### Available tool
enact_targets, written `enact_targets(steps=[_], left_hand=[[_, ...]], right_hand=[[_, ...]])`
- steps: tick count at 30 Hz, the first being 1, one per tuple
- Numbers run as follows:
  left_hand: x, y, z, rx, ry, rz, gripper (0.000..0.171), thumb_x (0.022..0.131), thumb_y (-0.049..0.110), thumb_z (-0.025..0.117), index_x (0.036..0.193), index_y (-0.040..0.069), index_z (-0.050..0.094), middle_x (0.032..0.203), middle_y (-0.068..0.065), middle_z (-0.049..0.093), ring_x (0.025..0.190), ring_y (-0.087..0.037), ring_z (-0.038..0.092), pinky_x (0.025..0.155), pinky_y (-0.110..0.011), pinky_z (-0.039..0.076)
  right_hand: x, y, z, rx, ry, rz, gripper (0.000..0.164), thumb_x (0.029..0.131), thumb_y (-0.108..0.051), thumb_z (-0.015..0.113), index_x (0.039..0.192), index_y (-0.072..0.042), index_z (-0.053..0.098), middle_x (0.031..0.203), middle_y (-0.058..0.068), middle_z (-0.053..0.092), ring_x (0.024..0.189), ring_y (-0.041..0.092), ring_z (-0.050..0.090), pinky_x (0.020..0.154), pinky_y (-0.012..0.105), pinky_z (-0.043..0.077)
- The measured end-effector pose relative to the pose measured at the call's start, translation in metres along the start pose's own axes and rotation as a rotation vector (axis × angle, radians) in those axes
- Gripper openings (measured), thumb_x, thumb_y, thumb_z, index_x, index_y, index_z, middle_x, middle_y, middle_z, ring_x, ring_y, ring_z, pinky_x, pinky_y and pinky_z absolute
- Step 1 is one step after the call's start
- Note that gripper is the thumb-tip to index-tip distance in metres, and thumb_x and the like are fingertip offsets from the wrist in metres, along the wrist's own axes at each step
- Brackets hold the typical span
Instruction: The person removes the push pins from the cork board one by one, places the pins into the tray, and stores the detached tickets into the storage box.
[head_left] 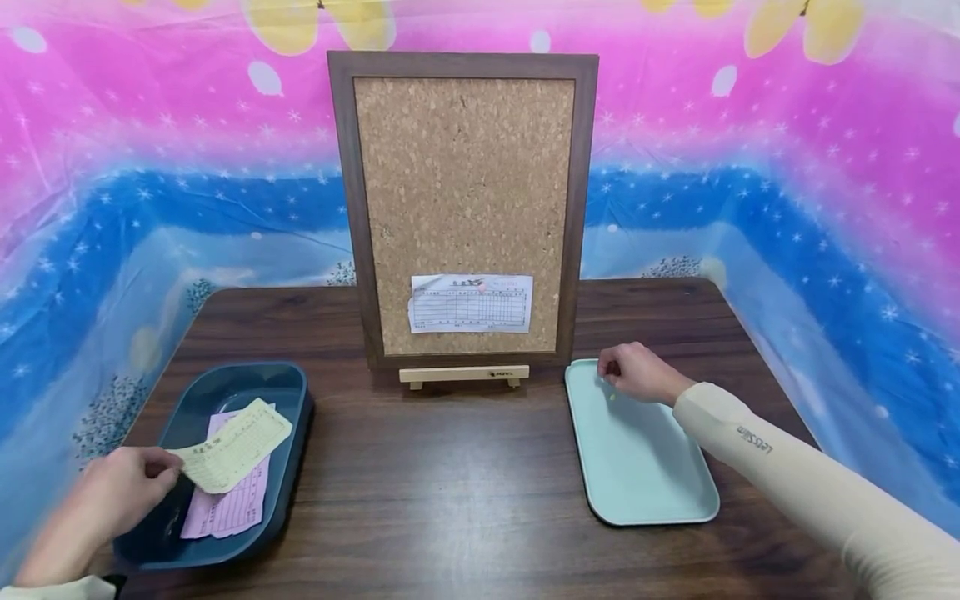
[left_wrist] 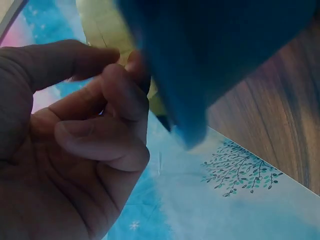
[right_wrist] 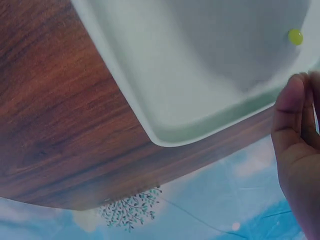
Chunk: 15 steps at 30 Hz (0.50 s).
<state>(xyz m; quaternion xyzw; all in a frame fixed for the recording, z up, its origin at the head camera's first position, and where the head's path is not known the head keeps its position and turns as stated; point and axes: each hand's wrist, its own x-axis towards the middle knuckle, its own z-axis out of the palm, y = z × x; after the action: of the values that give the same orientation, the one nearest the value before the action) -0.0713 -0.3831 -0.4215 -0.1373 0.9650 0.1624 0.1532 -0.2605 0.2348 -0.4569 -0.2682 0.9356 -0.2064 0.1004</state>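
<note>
My left hand (head_left: pixel 123 492) pinches the left end of a yellow receipt slip (head_left: pixel 240 446) between thumb and fingers. The slip spans the dark blue tub (head_left: pixel 296 467), overlapping a pink receipt slip (head_left: pixel 225 508) inside it. Over the far end of the pale green tray (head_left: pixel 652 475) is my right hand (head_left: pixel 637 372), its fingers bent and tips together. Whether those fingertips hold anything is hidden. Close by, a small round yellow pin head (right_wrist: pixel 295 36) lies on the tray. A white receipt slip (head_left: pixel 470 308) hangs low on the corkboard (head_left: pixel 465 183), with a pink pin near its top edge.
The framed board leans on a small wooden easel (head_left: pixel 465 375) at the back of the dark wooden table (head_left: pixel 450 500). Behind the table hangs a pink and blue patterned cloth (head_left: pixel 660 200). Tub and tray stand at opposite sides, both with raised rims.
</note>
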Motion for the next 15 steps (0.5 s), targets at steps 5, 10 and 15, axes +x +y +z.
enact_targets(steps=[5,10,15], left_hand=[[-0.0052,0.0030,0.0012,0.021,-0.021,0.067,0.021,0.089,0.013,0.063,0.097,-0.005,0.069,0.081,-0.014,0.066,0.065,-0.021,0.056,0.056,-0.040,0.045],[-0.0074,0.0047,0.0034,0.011,-0.070,0.114,0.020,0.088,0.015,0.065,0.097,-0.003,0.069,0.078,-0.010,0.066,0.065,-0.021,0.061,0.057,-0.041,0.049],[-0.0073,0.0048,0.0029,0.014,-0.148,0.141,0.022,0.088,0.017,0.066,0.100,0.000,0.070,0.081,-0.007,0.066,0.068,-0.018,0.060,0.058,-0.038,0.049]], right_hand=[[-0.0010,0.0036,0.0042,0.004,-0.063,-0.010,0.015,0.086,0.004,0.057,0.084,-0.008,0.066,0.078,0.001,0.060,0.064,0.012,0.051,0.058,0.030,0.044],[-0.0020,0.0040,0.0072,-0.015,-0.081,-0.033,0.014,0.088,0.000,0.059,0.083,-0.010,0.066,0.077,-0.003,0.059,0.064,0.011,0.050,0.058,0.030,0.043],[-0.0024,0.0049,0.0089,-0.016,-0.067,-0.053,0.014,0.088,0.001,0.059,0.082,-0.010,0.066,0.075,-0.004,0.058,0.063,0.011,0.049,0.058,0.030,0.042]])
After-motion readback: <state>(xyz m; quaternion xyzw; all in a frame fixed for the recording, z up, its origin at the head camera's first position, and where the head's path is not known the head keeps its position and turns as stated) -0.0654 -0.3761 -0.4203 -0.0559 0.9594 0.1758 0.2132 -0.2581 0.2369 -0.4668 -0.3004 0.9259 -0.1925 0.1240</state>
